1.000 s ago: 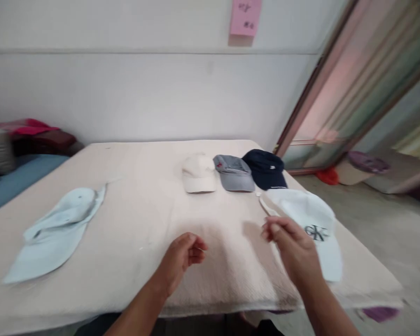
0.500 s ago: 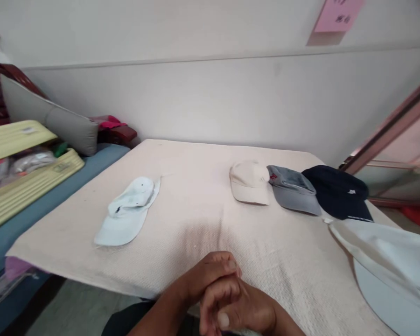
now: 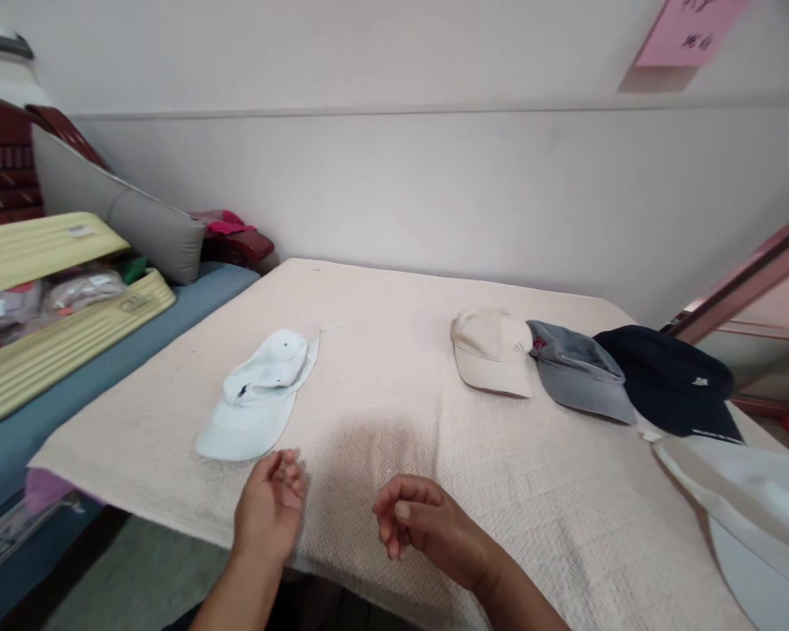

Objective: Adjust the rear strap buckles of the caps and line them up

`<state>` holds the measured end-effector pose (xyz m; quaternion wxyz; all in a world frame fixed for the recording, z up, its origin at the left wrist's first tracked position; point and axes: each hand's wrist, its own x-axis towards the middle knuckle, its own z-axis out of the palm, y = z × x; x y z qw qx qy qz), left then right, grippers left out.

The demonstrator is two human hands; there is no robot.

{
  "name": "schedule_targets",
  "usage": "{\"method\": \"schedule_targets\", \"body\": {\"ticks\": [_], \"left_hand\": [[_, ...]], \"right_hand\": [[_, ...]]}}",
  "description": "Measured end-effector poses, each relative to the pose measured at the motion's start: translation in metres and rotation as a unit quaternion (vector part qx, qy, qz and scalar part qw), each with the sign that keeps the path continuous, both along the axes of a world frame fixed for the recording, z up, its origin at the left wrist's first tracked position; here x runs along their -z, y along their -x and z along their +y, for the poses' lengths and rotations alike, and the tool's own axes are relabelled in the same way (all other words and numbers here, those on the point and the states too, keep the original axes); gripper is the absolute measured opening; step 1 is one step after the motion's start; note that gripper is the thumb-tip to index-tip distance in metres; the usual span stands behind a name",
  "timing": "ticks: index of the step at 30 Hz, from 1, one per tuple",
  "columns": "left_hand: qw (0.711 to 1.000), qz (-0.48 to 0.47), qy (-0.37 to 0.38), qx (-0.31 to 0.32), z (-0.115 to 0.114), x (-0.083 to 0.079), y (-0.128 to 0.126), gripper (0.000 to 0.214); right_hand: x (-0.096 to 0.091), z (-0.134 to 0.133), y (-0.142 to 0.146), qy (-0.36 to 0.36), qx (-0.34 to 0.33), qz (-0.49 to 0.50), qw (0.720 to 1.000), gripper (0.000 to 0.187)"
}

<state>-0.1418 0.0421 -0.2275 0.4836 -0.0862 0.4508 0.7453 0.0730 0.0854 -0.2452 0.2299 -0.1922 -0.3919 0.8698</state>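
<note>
My left hand [image 3: 273,506] hangs over the near edge of the cloth-covered table [image 3: 374,350], palm turned inward and fingers loosely curled, holding nothing. Just beyond its fingertips lies a pale blue baseball cap [image 3: 258,399] with a small dark emblem, its brim pointing toward me. To the right, my right hand [image 3: 427,524] is also bare, its fingers bent and apart from the thumb. A beige cap [image 3: 493,350], a grey cap [image 3: 582,372] and a navy cap [image 3: 671,381] sit side by side at the right. Nearer to me on that side is a large white hat [image 3: 749,517], partly cut off.
Left of the table, a blue bench or bed [image 3: 203,302] bears a grey cushion [image 3: 124,206] and a yellow ridged case [image 3: 72,342] with plastic bags inside. A white wall [image 3: 401,193] with a pink note [image 3: 690,31] stands behind. A pink-framed panel [image 3: 763,272] is at the right.
My hands were clasped together at the table's edge; now they have parted. The left hand has moved left and forward toward the pale blue cap. The view has shifted slightly left.
</note>
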Motion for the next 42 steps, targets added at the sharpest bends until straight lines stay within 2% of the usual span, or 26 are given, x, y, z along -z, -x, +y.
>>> {"method": "schedule_targets", "body": {"ticks": [4,8,11,14,17,19,20,22,24,26,28,30,33,35,39,42], "left_hand": [[0.997,0.002,0.021,-0.079,-0.01,0.008,0.023,0.019],[0.994,0.031,0.052,-0.091,-0.009,0.012,0.034,0.019],[0.994,0.053,0.086,-0.037,-0.009,0.012,0.041,0.019],[0.985,0.115,0.114,0.066,-0.013,0.011,0.05,0.019],[0.936,0.25,0.17,0.179,-0.02,0.013,0.061,0.026],[0.897,0.331,0.211,0.205,-0.023,0.015,0.069,0.033],[0.885,0.359,0.222,0.196,-0.024,0.016,0.073,0.035],[0.886,0.383,0.219,0.143,-0.023,0.018,0.079,0.03],[0.914,0.352,0.188,0.073,-0.019,0.017,0.082,0.021],[0.953,0.267,0.14,0.024,-0.014,0.014,0.082,0.01],[0.98,0.18,0.085,0.009,-0.009,0.01,0.078,0.011],[0.991,0.133,0.02,0.022,-0.005,0.005,0.066,0.02],[0.988,0.128,-0.055,0.062,-0.004,-0.001,0.035,0.019],[0.982,0.146,-0.068,0.101,-0.005,-0.002,0.01,0.019],[0.952,0.164,-0.069,0.25,-0.012,0.001,-0.039,0.017],[0.893,0.183,-0.081,0.403,-0.018,0.0,-0.064,0.019]], "right_hand": [[0.006,0.0,0.009,-0.006,-0.007,-0.032,0.999,0.018],[0.008,0.003,0.016,-0.01,-0.009,-0.057,0.998,0.018],[0.009,0.006,0.02,-0.011,-0.008,-0.08,0.997,0.019],[0.008,0.007,0.023,-0.01,-0.005,-0.106,0.994,0.021],[0.007,0.007,0.026,-0.011,-0.003,-0.121,0.993,0.021],[0.006,0.006,0.027,-0.01,-0.003,-0.131,0.991,0.02],[0.006,0.006,0.027,-0.009,-0.003,-0.136,0.991,0.02],[0.007,0.006,0.027,-0.005,0.0,-0.144,0.99,0.02],[0.007,0.006,0.028,-0.003,0.003,-0.149,0.989,0.02],[0.008,0.006,0.028,-0.004,0.001,-0.151,0.989,0.021],[0.008,0.006,0.028,-0.008,0.002,-0.149,0.989,0.022],[0.009,0.005,0.029,-0.01,0.005,-0.143,0.99,0.024],[0.008,0.006,0.028,-0.007,0.026,-0.124,0.992,0.03],[0.005,0.01,0.025,0.007,0.078,-0.105,0.991,0.035],[-0.012,0.033,0.004,0.066,0.213,-0.01,0.975,0.045],[-0.025,0.051,-0.027,0.083,0.292,0.081,0.949,0.04]]}}
